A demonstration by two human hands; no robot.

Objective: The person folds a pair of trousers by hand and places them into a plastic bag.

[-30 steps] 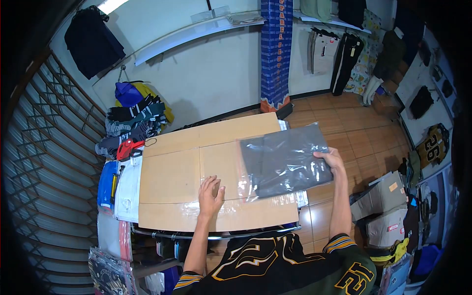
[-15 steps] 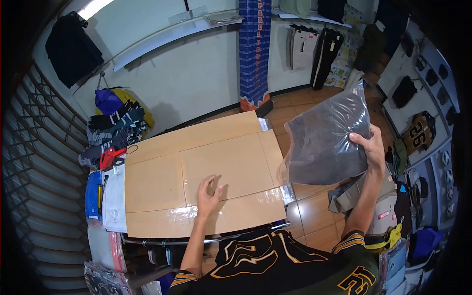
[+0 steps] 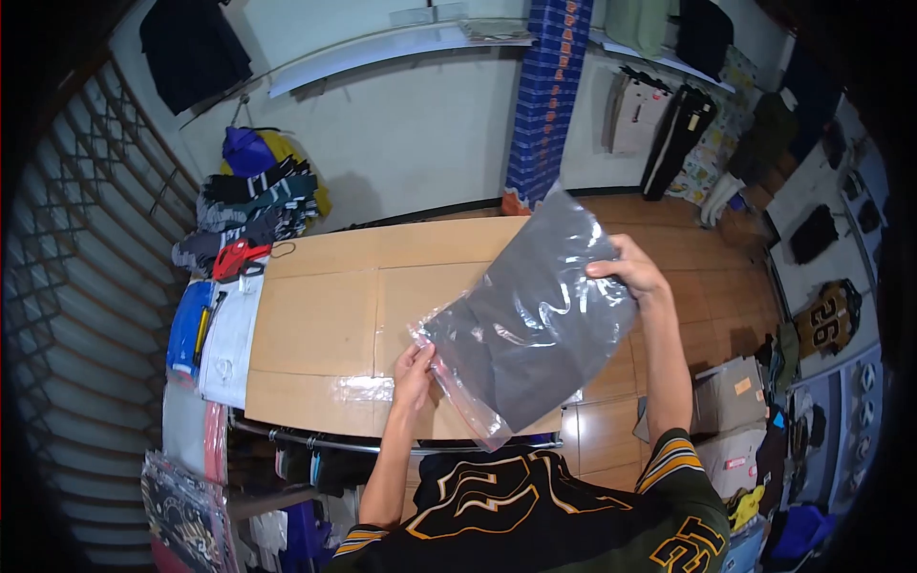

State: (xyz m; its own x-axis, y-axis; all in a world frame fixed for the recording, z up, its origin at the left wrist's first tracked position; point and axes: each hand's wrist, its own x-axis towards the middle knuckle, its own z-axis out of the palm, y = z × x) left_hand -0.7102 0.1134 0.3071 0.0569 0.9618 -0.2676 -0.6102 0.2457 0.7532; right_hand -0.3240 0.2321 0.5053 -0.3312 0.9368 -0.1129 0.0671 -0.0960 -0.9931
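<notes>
A clear plastic bag [image 3: 540, 315] with dark grey folded contents is held tilted between my two hands. My left hand [image 3: 414, 377] pinches its lower left corner, where a reddish strip runs along the bag's edge. At the upper right side, my right hand [image 3: 630, 270] grips the bag with the thumb on top and the fingers hidden behind. Beneath, a flattened cardboard sheet [image 3: 315, 334] covers the table, its right part overlapped by the bag.
A red tape dispenser [image 3: 241, 260] and a yellow cutter [image 3: 203, 325] lie at the table's left end. Behind them are piled clothes [image 3: 258, 205]. A metal rail [image 3: 353, 445] runs along the front edge. Folded garments [image 3: 731, 401] are stacked at right.
My right hand has brought the bag leftward over the cardboard. My left hand, open and empty before, has taken hold of the bag's corner. The view has shifted slightly.
</notes>
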